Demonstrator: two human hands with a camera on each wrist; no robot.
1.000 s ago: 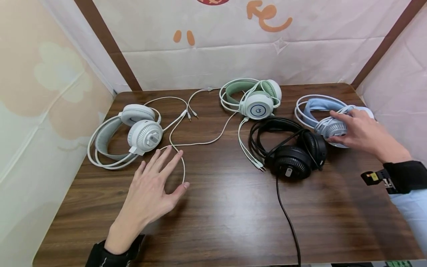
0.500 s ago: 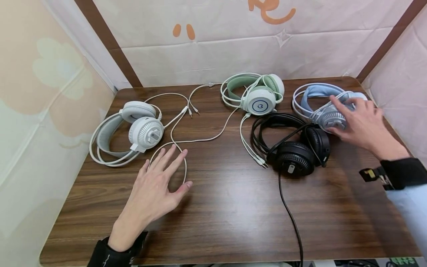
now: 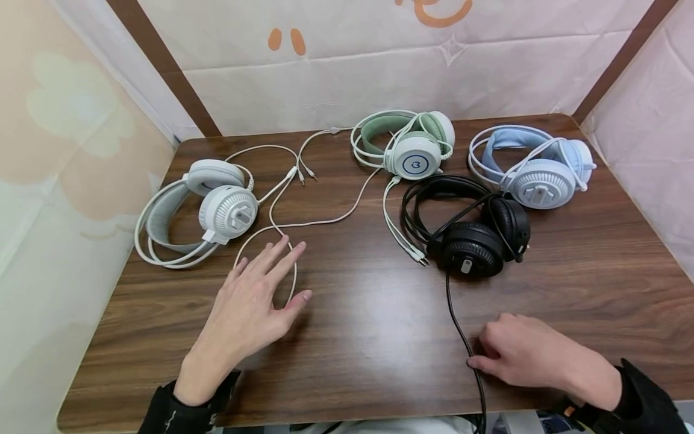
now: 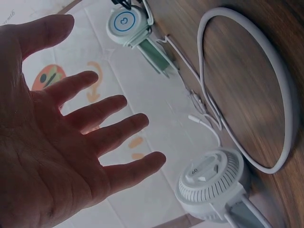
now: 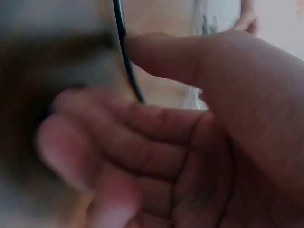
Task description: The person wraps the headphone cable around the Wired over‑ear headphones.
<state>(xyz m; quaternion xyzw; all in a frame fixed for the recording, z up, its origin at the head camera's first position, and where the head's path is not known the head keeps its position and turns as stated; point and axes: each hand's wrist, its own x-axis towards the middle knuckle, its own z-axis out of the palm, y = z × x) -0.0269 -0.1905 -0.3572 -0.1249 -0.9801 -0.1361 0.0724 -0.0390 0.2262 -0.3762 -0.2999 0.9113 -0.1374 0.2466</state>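
In the head view my left hand [image 3: 246,313] is held spread over the front left of the table, beside a thin white cable [image 3: 294,277]. White-grey headphones [image 3: 230,211] lie beyond it; the left wrist view shows the straight fingers and bare palm. My right hand [image 3: 531,352] is low at the front right, thumb tip at the black cable [image 3: 454,316] of the black headphones [image 3: 472,250]. The right wrist view shows the fingers [image 5: 156,152] loosely curled, with a gap between them and the thumb beside the cable [image 5: 124,61]; no grip on it shows.
Green-and-white headphones [image 3: 414,157] with bundled cable lie at the back middle. Blue headphones [image 3: 542,181] are at the back right. White cables [image 3: 325,222] trail between the left and green pairs. The wooden table [image 3: 368,337] meets fabric walls at the back and sides.
My right hand has left the blue headphones and come down toward the front edge, to the black cable. The left hand has stayed nearly in place. The view has shifted slightly.
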